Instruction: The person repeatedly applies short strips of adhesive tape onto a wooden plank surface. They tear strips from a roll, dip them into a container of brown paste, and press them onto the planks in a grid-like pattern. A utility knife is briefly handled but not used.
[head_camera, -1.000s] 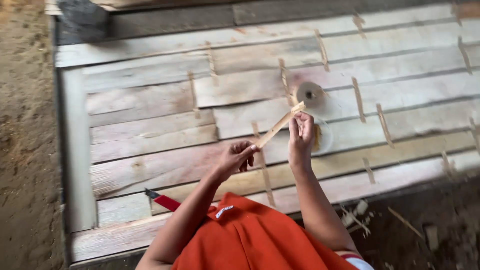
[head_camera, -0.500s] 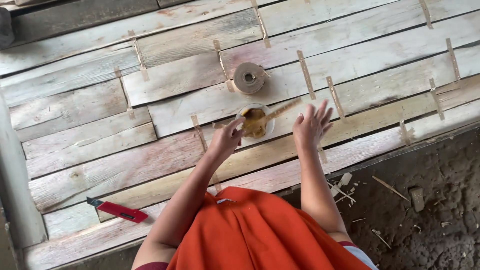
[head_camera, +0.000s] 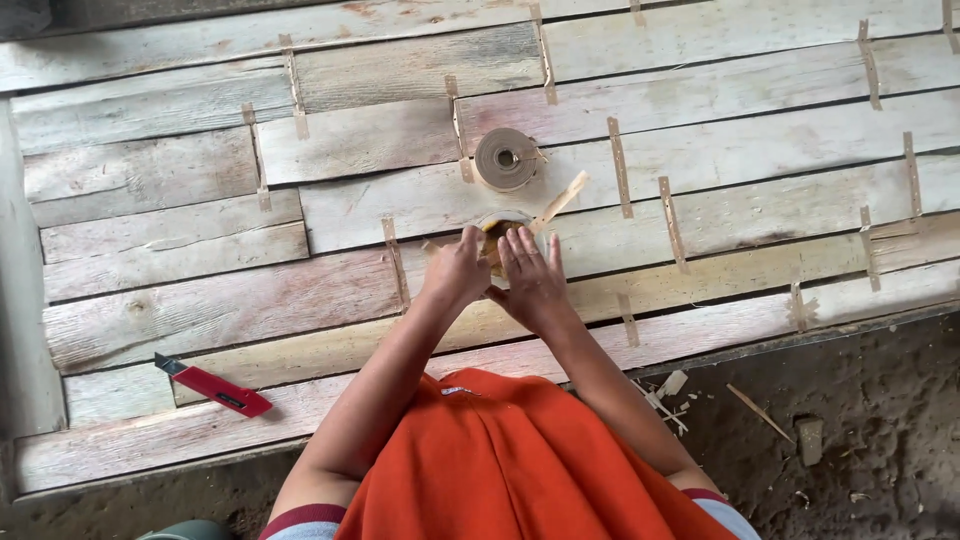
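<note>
My left hand (head_camera: 455, 272) is curled beside a small round container (head_camera: 497, 222) of brownish paste on the pale wooden planks (head_camera: 200, 300). It seems to pinch the low end of a thin wooden strip (head_camera: 562, 197) that slants up to the right out of the container. My right hand (head_camera: 532, 280) lies flat next to it, fingers apart, its fingertips at the container's near rim. A roll of brown tape (head_camera: 505, 158) stands just beyond the container. The strip's lower end is hidden by my fingers.
Several short brown strips (head_camera: 620, 167) are stuck across the seams between planks. A red utility knife (head_camera: 212, 386) lies on the near planks at the left. Bare earth with wood scraps (head_camera: 760, 410) runs along the right front edge. My orange garment (head_camera: 500, 460) covers the near middle.
The strip, first held up over the planks, went down to the container. My right hand moved left and came down flat beside my left hand. The camera has shifted.
</note>
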